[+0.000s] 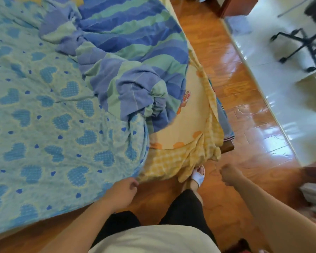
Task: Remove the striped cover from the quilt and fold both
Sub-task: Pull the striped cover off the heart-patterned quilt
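no readable text, label, brand or number anywhere in view; small red cartoon print on yellow bed sheet [185, 99] near striped cover [131, 57], too blurred to make out any lettering; pale mark-like glare patches on wooden floor [233, 92], shapes only, not legible as characters; heart-patterned quilt [44, 115] carries pattern only, no writing

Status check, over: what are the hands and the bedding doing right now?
Left hand at heart-print quilt edge, grip unclear. Right hand curled, empty. Striped cover bunched on bed, unfolded. Nothing in the way.
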